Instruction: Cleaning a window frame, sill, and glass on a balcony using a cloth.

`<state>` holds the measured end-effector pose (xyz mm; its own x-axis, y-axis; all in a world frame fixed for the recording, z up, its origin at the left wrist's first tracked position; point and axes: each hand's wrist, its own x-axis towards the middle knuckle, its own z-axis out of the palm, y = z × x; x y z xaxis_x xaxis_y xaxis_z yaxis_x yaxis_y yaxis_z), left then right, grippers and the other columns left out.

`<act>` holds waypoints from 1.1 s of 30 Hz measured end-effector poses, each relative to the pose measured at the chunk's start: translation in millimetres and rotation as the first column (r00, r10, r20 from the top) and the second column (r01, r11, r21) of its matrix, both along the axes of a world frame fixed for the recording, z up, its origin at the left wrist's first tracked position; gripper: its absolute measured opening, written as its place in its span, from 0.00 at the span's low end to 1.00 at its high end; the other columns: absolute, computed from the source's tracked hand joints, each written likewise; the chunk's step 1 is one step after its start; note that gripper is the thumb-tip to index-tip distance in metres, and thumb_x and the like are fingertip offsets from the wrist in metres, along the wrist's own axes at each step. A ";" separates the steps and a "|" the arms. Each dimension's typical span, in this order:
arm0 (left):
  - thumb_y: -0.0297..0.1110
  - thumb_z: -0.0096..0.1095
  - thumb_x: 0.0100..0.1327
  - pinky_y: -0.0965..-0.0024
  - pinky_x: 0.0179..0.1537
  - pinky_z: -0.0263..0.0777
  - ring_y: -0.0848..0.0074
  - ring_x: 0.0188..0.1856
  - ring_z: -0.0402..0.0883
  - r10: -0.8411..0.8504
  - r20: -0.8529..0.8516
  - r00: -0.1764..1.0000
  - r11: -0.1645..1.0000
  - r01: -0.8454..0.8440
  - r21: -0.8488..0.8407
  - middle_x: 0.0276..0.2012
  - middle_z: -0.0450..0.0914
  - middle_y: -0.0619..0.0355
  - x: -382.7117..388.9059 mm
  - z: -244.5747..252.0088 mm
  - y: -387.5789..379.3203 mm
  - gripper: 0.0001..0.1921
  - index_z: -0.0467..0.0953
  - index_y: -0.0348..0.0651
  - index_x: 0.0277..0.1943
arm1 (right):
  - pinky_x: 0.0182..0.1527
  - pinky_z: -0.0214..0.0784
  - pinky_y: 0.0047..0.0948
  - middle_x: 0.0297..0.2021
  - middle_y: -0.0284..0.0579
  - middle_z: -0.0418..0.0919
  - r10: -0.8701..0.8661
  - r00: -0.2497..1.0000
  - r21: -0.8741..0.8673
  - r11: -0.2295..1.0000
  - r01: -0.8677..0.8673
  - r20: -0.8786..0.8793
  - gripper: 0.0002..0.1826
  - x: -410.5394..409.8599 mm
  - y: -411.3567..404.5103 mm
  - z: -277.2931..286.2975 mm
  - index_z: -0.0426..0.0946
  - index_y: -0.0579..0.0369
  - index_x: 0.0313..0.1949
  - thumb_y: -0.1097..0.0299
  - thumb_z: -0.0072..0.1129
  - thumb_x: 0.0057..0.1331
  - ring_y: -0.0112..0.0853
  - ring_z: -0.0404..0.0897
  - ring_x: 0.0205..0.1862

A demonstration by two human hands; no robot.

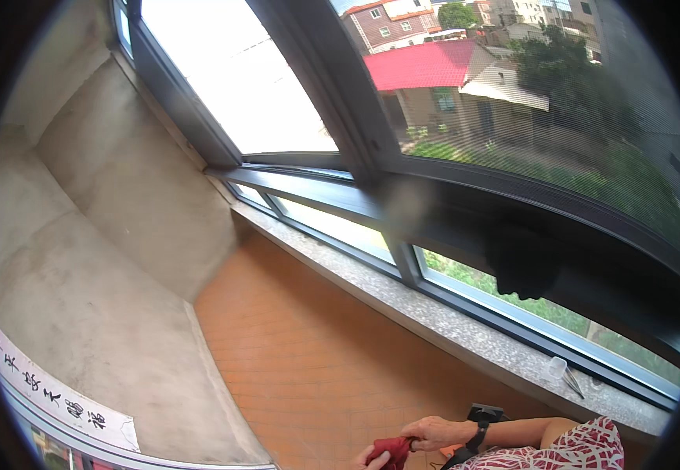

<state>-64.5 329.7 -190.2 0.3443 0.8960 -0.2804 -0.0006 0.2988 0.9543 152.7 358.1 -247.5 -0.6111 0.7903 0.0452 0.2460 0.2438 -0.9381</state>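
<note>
Low in the view, near the bottom edge, a dark red cloth (391,453) is bunched between my two hands. My left hand (374,458) grips its left side, thumb on top, and is partly cut off by the frame. On the other side my right hand (432,433) pinches a small dark end at the cloth; what that end is, I cannot tell. A black strap (479,433) circles my right wrist. Beside that wrist shows a flat black device (485,412). A small orange thing (450,451) is partly hidden below the right hand.
A speckled stone sill (369,276) runs beneath dark-framed windows (369,117). On it lie a clear plastic container (555,369) and thin metal tools (573,383). Orange floor tiles (304,352) meet a bare plaster wall (111,317). A paper banner (64,393) bears writing.
</note>
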 end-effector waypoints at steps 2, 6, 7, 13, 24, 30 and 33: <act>0.29 0.54 0.68 0.80 0.22 0.68 0.82 0.28 0.77 0.126 0.020 0.992 0.989 -0.127 0.070 0.36 0.81 0.58 -20.8 5.2 18.1 0.12 0.75 0.36 0.52 | 0.44 0.70 0.40 0.37 0.51 0.80 -0.020 0.999 -0.002 1.000 0.020 -0.030 0.17 -11.7 20.9 7.7 0.76 0.54 0.49 0.66 0.53 0.60 0.47 0.78 0.41; 0.28 0.55 0.67 0.82 0.24 0.69 0.81 0.29 0.77 0.244 -0.080 0.967 0.959 -0.228 0.171 0.36 0.80 0.58 -46.4 5.5 70.0 0.10 0.76 0.36 0.49 | 0.43 0.71 0.37 0.37 0.48 0.80 -0.075 0.997 0.029 0.997 0.075 -0.005 0.16 -9.3 67.9 12.8 0.77 0.53 0.48 0.65 0.56 0.61 0.44 0.79 0.40; 0.27 0.55 0.67 0.83 0.26 0.71 0.80 0.30 0.78 0.210 -0.139 0.968 0.939 -0.159 0.306 0.36 0.80 0.58 -44.8 10.6 89.2 0.10 0.75 0.36 0.49 | 0.43 0.71 0.37 0.37 0.48 0.80 -0.070 0.998 0.032 0.997 0.070 -0.007 0.16 -8.3 79.4 12.6 0.77 0.53 0.48 0.65 0.56 0.61 0.44 0.79 0.40; 0.27 0.55 0.65 0.77 0.40 0.72 0.78 0.38 0.78 0.219 -0.069 0.973 0.941 -0.192 0.279 0.37 0.80 0.59 -6.6 64.5 202.1 0.09 0.77 0.35 0.46 | 0.43 0.72 0.34 0.44 0.43 0.79 -0.237 0.971 0.124 0.963 0.241 -0.045 0.19 14.5 153.7 -2.6 0.76 0.49 0.53 0.64 0.59 0.62 0.40 0.80 0.43; 0.33 0.57 0.62 0.54 0.54 0.74 0.59 0.48 0.80 0.396 0.457 0.796 0.842 -0.513 0.163 0.45 0.80 0.46 -45.8 58.0 447.7 0.16 0.75 0.30 0.48 | 0.44 0.74 0.34 0.42 0.43 0.80 -0.306 0.922 0.135 0.950 0.281 0.237 0.17 61.0 318.0 5.3 0.78 0.48 0.51 0.64 0.51 0.63 0.39 0.80 0.43; 0.51 0.50 0.69 0.61 0.51 0.74 0.63 0.49 0.77 0.496 0.563 0.661 0.541 -0.742 0.395 0.48 0.76 0.50 -19.6 151.8 573.0 0.25 0.70 0.34 0.54 | 0.47 0.73 0.37 0.42 0.46 0.79 -0.402 0.878 0.104 0.916 0.388 0.260 0.15 57.6 374.7 28.2 0.79 0.51 0.48 0.64 0.49 0.64 0.41 0.79 0.46; 0.52 0.50 0.70 0.61 0.52 0.72 0.64 0.51 0.75 0.446 0.649 0.616 0.478 -0.777 0.410 0.51 0.74 0.49 2.3 191.6 642.3 0.27 0.68 0.33 0.57 | 0.47 0.73 0.38 0.40 0.47 0.79 -0.491 0.803 0.060 0.862 0.503 0.337 0.16 59.3 399.6 28.1 0.78 0.52 0.48 0.65 0.51 0.62 0.43 0.79 0.45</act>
<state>-62.2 971.9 1.4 -0.4483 0.7938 0.4109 -0.3542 -0.5798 0.7338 212.0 757.8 -219.4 -0.1080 0.9873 -0.1163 0.6205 -0.0244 -0.7838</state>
